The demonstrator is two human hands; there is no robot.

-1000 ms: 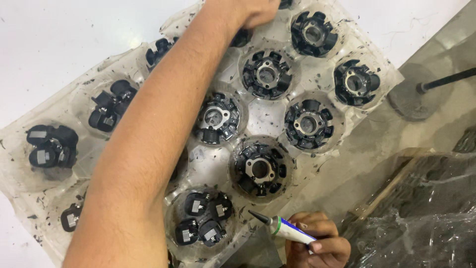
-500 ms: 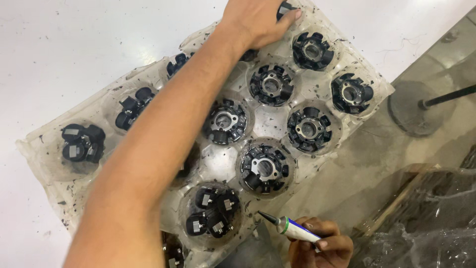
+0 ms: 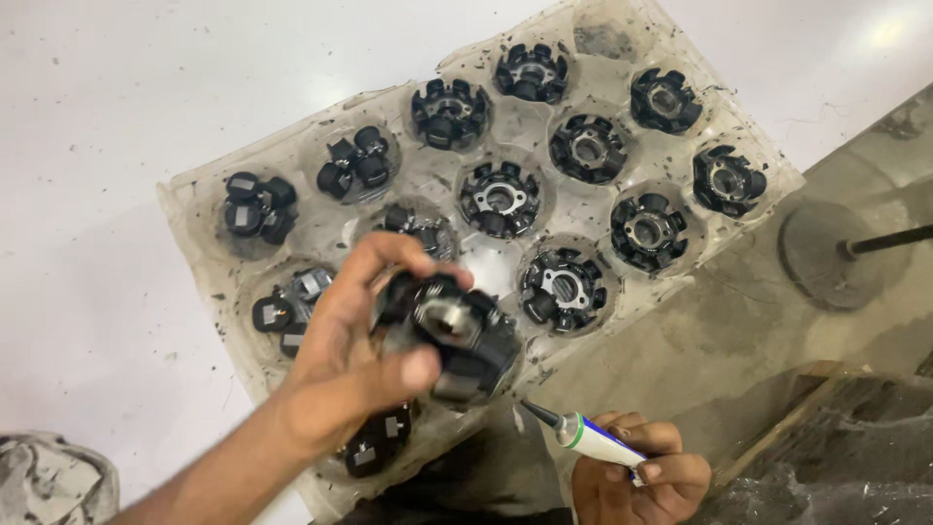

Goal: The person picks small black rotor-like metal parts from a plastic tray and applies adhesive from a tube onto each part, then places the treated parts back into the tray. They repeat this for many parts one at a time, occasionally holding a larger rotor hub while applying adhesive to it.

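Here the left hand (image 3: 355, 365) grips a black toothed core (image 3: 457, 335) by its rim above the clear tray (image 3: 194, 209); it looks heavy, rigid, greasy. The right hand (image 3: 637, 476) pinches a small tube (image 3: 593, 439).

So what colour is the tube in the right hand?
The tube is white with a green band and a dark nozzle, seen in the head view.

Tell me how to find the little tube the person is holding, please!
Start at the big clear plastic tray of round black parts on the white floor. Just below its lower edge, near the bottom of the picture, is the right hand. The tube lies in its fingers: small, white with a green band and a dark pointed tip, unlike the black part the left hand holds.
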